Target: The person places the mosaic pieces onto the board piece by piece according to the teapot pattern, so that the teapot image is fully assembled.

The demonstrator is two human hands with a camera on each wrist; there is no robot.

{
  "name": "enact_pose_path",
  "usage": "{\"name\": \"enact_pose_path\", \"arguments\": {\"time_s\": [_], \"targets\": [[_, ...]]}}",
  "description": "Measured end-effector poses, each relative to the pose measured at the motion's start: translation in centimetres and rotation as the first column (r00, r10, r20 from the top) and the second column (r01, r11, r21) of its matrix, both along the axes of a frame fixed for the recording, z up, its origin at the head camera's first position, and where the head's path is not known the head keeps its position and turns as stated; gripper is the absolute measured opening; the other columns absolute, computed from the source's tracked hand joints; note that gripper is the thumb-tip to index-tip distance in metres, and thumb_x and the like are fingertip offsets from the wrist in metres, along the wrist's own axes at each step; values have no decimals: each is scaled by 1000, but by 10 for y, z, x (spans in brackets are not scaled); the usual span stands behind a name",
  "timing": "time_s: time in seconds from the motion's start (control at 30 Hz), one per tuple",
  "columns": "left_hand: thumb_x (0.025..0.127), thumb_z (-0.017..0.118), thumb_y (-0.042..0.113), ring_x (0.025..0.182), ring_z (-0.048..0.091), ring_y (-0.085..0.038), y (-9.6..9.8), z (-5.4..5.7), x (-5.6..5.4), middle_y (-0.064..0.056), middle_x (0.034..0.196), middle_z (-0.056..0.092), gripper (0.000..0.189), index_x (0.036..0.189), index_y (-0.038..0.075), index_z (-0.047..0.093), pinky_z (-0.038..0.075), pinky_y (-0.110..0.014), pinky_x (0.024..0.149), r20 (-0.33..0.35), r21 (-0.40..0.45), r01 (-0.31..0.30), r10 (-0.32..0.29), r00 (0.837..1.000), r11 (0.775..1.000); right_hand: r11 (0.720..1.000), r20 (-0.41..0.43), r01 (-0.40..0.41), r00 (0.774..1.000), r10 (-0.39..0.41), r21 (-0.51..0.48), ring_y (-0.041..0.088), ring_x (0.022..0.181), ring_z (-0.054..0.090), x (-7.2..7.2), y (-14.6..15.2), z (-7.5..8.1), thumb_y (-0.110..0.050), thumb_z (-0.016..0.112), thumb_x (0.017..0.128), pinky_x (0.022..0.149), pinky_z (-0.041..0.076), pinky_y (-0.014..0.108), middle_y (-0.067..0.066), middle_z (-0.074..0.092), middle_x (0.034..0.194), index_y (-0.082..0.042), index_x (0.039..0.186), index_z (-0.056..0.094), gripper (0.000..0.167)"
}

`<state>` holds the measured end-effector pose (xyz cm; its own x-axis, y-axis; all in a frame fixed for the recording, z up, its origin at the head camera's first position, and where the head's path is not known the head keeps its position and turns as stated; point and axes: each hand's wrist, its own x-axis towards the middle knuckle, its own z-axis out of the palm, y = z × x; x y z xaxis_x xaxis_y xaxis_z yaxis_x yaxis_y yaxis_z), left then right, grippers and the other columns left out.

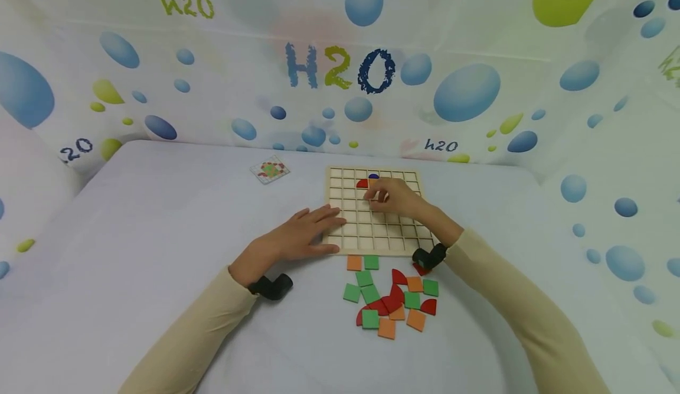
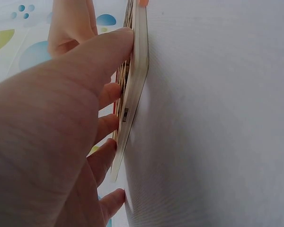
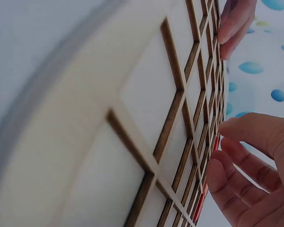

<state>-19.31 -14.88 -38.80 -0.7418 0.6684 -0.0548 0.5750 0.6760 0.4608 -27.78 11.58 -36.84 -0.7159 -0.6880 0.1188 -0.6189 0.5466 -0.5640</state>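
A pale wooden grid board (image 1: 353, 243) lies on the white table. The left hand (image 1: 305, 234) rests at its left edge with fingers spread, the thumb (image 2: 116, 40) on the near rim. Over the upper middle cells is the right hand (image 1: 395, 198), its fingers bent and no piece clearly visible between thumb and fingertips. Just beyond the fingertips, a red quarter-circle tile (image 1: 362, 184), an orange tile (image 1: 373, 182) and a blue piece (image 1: 374, 176) sit on the board. In the right wrist view, red tiles (image 3: 198, 206) show edge-on, close to the right fingers (image 3: 220, 175); what lies behind them is hidden.
In front of the board lie loose tiles: green squares (image 1: 370, 319), orange squares (image 1: 387, 328) and red quarter-circles (image 1: 428, 306), some overlapping. A small card with a coloured pattern (image 1: 270, 169) is at the back left. A printed H2O cloth (image 1: 239, 75) hangs behind the table.
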Motion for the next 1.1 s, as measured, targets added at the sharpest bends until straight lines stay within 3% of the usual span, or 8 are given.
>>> {"name": "enact_pose_path", "arguments": {"time_s": [0.53, 0.73, 1.1], "targets": [[97, 59, 40, 148, 20, -30, -1, 0, 0, -11, 158, 30, 61, 149, 14, 41, 17, -58, 116, -5, 16, 5, -5, 1000, 1000, 989, 119, -150, 982, 146, 22, 14, 76, 57, 24, 2, -1, -11, 74, 86, 70, 51, 25, 4, 66, 93, -4, 102, 73, 17], [97, 59, 40, 147, 21, -32, 0, -2, 0, -12, 158, 31, 61, 149, 13, 41, 18, -59, 115, -17, 6, 9, -8, 1000, 1000, 952, 228, -305, 927, 298, -5, 11, 80, 59, 31, 5, -3, -13, 73, 88, 73, 54, 26, 4, 67, 100, -5, 105, 73, 19], [97, 59, 40, 147, 22, -31, 0, -1, 1, -11, 157, 32, 61, 149, 13, 42, 19, -59, 115, -32, 14, 8, -7, 999, 1000, 900, 288, -436, 864, 413, 20, 14, 76, 54, 41, 9, 2, -15, 75, 87, 66, 48, 22, 0, 65, 93, -10, 105, 73, 19]]}}
